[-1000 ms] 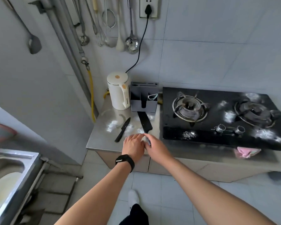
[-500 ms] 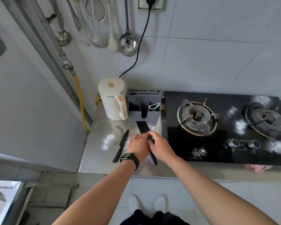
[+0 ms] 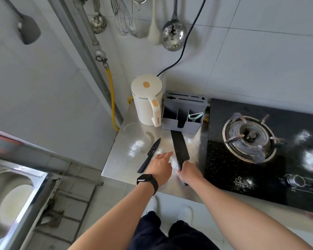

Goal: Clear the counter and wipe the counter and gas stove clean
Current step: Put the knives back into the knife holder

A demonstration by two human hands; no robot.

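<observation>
While the right hand [image 3: 188, 172] grips the cleaver [image 3: 180, 147] by its handle, blade lying on the counter [image 3: 119, 165] below the holder [image 3: 190, 126], the left hand [image 3: 159, 166] rests open just beside it on white powder. Powdery fingers could slip on lifting, swinging the blade toward the left hand or the small knife [image 3: 149, 156].

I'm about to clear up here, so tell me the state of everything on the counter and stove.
Right grip, curled round the cleaver handle.
Left grip, open, fingers straight.
Cleaver, held, blade pointing at the knife holder.
Small knife, lying on the counter, not held.
Kettle, upright, lid shut.
Knife holder, upright, peeler in its right compartment.
Counter, dusted with white powder.
Stove, no flame, powder patches.
</observation>
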